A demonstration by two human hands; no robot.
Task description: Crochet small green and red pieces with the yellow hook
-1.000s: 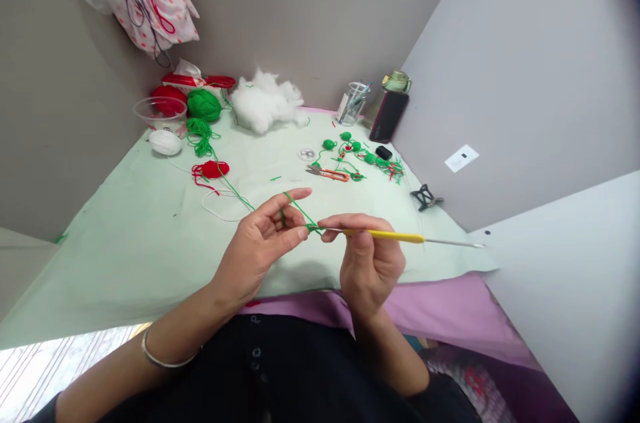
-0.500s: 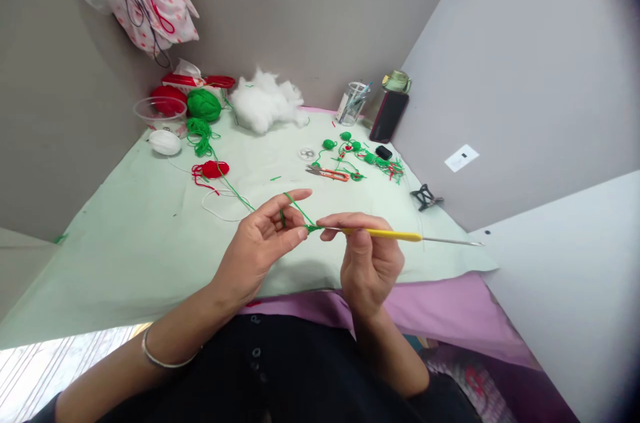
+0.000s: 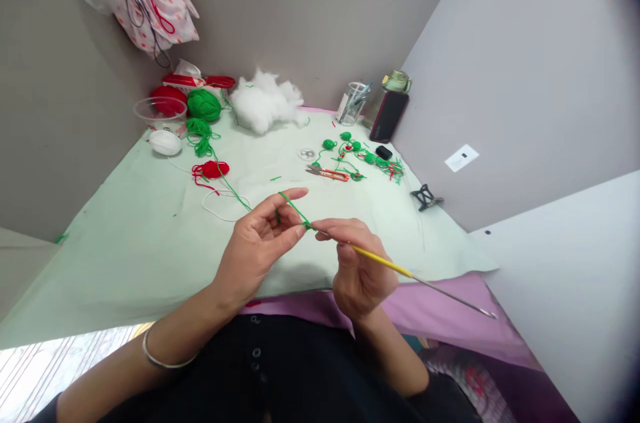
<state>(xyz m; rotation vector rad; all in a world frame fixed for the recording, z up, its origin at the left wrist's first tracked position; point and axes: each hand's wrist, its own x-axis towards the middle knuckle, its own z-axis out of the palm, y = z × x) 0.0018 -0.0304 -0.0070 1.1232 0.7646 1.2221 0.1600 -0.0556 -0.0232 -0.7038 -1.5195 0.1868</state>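
Note:
My left hand [image 3: 255, 246] pinches a small green yarn piece [image 3: 308, 226] between thumb and fingers. Green yarn [image 3: 295, 207] runs taut over its raised index finger and back to the green yarn ball [image 3: 204, 105]. My right hand [image 3: 363, 266] is closed on a crochet hook [image 3: 383, 260] with a yellow grip and metal ends. The hook's near tip meets the green piece at my left fingertips; its other end slants down to the right. The stitches are too small to make out.
On the pale green cloth [image 3: 125, 230] lie red yarn [image 3: 215, 170], white stuffing [image 3: 265, 103], orange-handled snips [image 3: 327, 173], small green balls [image 3: 345, 136] and a black stand [image 3: 426, 198]. A clear cup [image 3: 351, 105], a bottle [image 3: 397, 81] and a dark phone-like object [image 3: 389, 116] stand at the back.
The hook has tilted, its far end swinging down toward me. My right hand has turned and shifted slightly left. My left hand has moved a little left with the green piece.

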